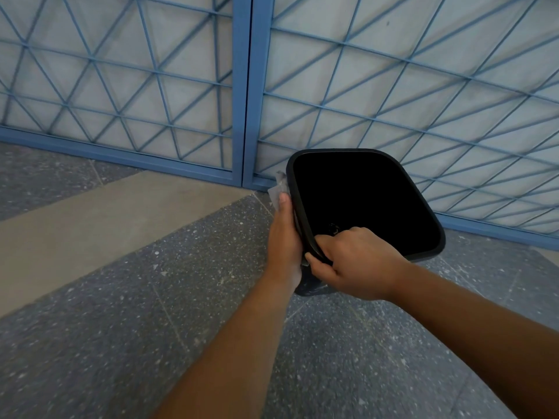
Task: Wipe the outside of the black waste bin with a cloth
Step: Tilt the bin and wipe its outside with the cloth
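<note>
The black waste bin (pixel 423 213) is tilted, with its square opening toward me, and it is held above the floor near the gate. My right hand (pixel 354 264) grips the bin's near rim, fingers hooked over the edge. My left hand (pixel 282 237) lies flat against the bin's left outer wall and presses a grey cloth (pixel 279 189) against it. The cloth sticks out past my fingertips by the rim's upper left corner. Most of the cloth is hidden under the hand. The bin's inside looks dark and empty.
A blue metal gate (pixel 246 95) with a diagonal lattice stands right behind the bin, its bottom rail at floor level. The floor is speckled dark terrazzo (pixel 127 343) with a plain beige band (pixel 90 225) running diagonally at the left.
</note>
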Available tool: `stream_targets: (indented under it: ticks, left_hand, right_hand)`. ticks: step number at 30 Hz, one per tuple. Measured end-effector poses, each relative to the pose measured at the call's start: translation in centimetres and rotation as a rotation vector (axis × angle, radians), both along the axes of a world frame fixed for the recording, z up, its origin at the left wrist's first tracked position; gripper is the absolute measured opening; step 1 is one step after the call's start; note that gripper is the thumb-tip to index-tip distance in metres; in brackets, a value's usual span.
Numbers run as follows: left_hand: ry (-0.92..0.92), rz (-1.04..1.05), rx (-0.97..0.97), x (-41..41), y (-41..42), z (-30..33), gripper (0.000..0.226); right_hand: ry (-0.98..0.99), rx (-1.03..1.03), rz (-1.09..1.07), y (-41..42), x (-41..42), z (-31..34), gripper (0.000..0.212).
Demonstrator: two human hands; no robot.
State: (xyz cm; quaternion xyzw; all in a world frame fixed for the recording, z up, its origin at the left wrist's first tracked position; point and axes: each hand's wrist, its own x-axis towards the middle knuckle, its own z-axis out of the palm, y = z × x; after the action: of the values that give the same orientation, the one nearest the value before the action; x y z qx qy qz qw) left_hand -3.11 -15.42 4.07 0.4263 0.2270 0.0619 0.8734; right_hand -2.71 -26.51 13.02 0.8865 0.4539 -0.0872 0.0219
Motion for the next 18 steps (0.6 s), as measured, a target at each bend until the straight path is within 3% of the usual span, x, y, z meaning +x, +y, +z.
stream_targets:
  ticks: [3, 9, 18]
  left_hand:
    - [0.014, 0.012, 0.033, 0.4, 0.4, 0.0, 0.053]
    - [-0.007, 0.003, -0.112, 0.3, 0.8, 0.9, 0.058]
    - [-0.015, 0.030, -0.043, 0.0, 0.1, 0.1, 0.061]
  right_hand:
    - [-0.005, 0.006, 0.000, 0.0, 0.0, 0.0, 0.035]
    - [0.003, 0.002, 0.002, 0.0, 0.0, 0.1, 0.034]
    - [0.004, -0.012, -0.001, 0.1, 0.1, 0.2, 0.035]
